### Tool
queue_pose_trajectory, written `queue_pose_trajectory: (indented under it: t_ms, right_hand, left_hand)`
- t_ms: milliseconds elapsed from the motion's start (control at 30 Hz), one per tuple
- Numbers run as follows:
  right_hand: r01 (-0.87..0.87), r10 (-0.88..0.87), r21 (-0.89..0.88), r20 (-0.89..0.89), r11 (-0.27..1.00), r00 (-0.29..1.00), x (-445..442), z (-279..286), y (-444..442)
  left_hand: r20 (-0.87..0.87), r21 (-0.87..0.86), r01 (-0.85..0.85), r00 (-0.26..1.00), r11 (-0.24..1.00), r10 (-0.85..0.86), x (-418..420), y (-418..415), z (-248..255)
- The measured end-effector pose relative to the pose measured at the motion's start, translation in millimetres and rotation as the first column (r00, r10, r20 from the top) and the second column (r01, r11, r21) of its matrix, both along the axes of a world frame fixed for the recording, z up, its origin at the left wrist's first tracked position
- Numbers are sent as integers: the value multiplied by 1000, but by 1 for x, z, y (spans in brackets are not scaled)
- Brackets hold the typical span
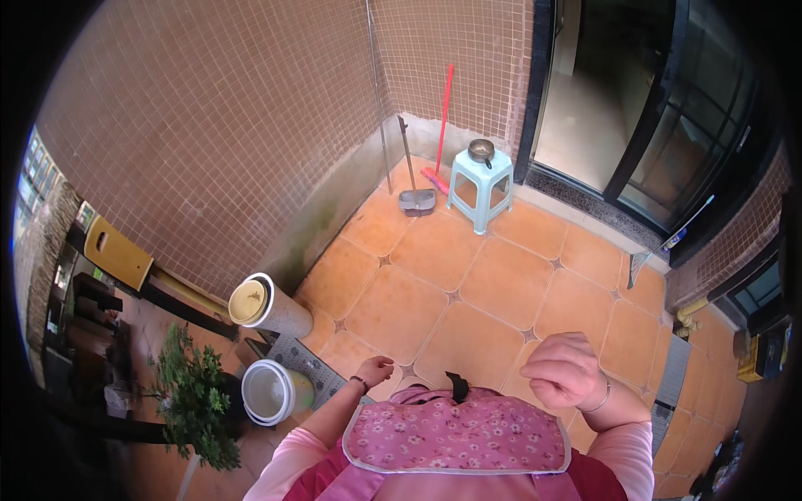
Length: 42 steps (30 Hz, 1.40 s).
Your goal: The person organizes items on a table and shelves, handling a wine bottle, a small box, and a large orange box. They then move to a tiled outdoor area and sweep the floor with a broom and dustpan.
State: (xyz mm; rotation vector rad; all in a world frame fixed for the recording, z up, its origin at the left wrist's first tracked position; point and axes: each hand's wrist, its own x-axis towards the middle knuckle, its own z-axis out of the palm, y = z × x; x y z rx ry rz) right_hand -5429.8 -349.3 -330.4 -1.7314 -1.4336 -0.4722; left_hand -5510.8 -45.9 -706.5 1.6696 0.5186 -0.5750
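My left hand (374, 372) hangs at the left of my pink flowered apron (457, 432), a dark beaded bracelet at its wrist. Its fingers are loosely bent and a little apart, and nothing shows in them. Held higher at the right, my right hand (561, 369) has its fingers curled in, with no object visible; a thin bangle circles that wrist. Both hands are above the orange tiled floor (463, 319). Closest to the left hand are a perforated metal grate (307, 366) and a white plastic bucket (269, 394).
Ahead stands a light blue plastic stool (481, 181) bearing a metal pan (481, 150). A long-handled dustpan (417, 201) and a red-handled broom (445, 119) lean nearby. A tall white bin (276, 307) and a leafy plant (194, 394) are leftward; a glass sliding door (683, 144) is right.
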Motion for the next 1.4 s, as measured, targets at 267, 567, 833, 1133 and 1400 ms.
queue_pose_trajectory:
  t_ms: [267,567,833,1133,1400]
  right_hand:
    - [24,-61,-297,-113,955,992,273,-109,80]
    - [19,-117,-716,-88,698,989,547,-177,137]
    - [-16,-159,-898,-95,441,983,790,-218,167]
    - [221,-263,-972,193,80,945,1173,-288,231]
    - [626,4,-774,629,92,777,1407,-299,288]
  left_hand:
    - [-232,-77,-232,950,970,209,162,64,-34]
    - [-44,-16,-208,977,978,207,496,165,-39]
    - [101,-7,-133,986,991,133,777,181,17]
    - [-63,248,-222,968,943,244,992,183,-57]
    - [7,82,-538,842,839,539,1102,173,-101]
